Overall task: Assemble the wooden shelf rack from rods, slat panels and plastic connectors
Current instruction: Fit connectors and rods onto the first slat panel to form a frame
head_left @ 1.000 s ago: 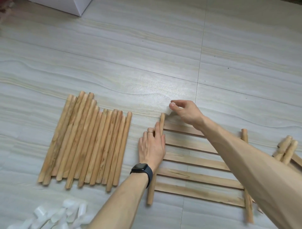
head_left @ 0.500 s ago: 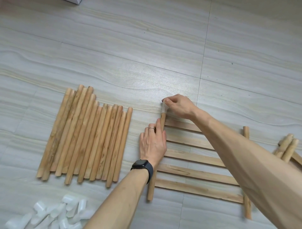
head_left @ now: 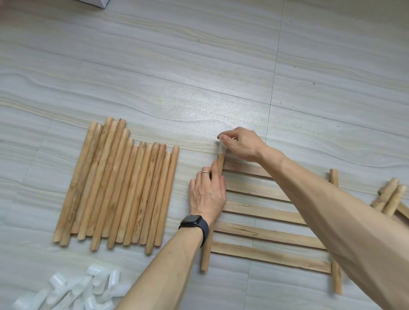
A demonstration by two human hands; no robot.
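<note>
A slat panel (head_left: 267, 234) lies flat on the floor, several slats fixed between two side rods. My left hand (head_left: 208, 192) presses down on the panel's left rod (head_left: 206, 254), fingers laid along it. My right hand (head_left: 241, 145) pinches a translucent white plastic connector (head_left: 222, 150) that sits over the far end of that rod. The panel's right rod (head_left: 336, 281) shows past my right forearm.
Several loose wooden rods (head_left: 117, 188) lie side by side on the floor to the left. A heap of white plastic connectors (head_left: 73, 292) sits at the bottom left. More rods (head_left: 390, 197) lie at the right edge. A white box corner (head_left: 100, 2) is at top left.
My right hand has brought the connector from just beyond the rod's tip onto the rod's far end. My left hand has stayed on the rod.
</note>
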